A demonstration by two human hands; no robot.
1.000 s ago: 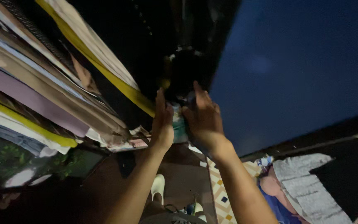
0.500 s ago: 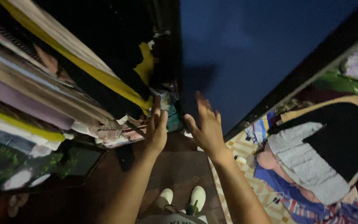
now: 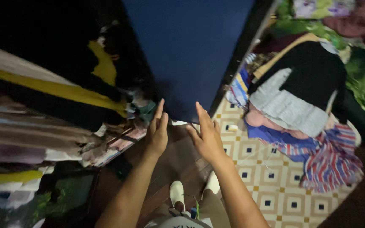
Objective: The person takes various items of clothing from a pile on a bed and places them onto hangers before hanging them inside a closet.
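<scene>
Head view: both hands up, empty, fingers spread flat. Left hand [image 3: 157, 133] sits just below the folded teal cloth [image 3: 147, 110] at the edge of the stacked fabric pile [image 3: 43, 126]. Right hand [image 3: 207, 136] is at the bottom edge of the dark blue door panel [image 3: 191, 50], can't tell if touching.

Handling, my read: panel is rigid, smooth, prob heavy-ish. Push flat w/ palm or take the lower edge; no handle visible. Cloth is soft and light, but the stack looks loose and may slump, so pinch at the fold.

Patterned floor tiles [image 3: 271, 185] w/ heaped clothes [image 3: 296, 114] to the right.
</scene>
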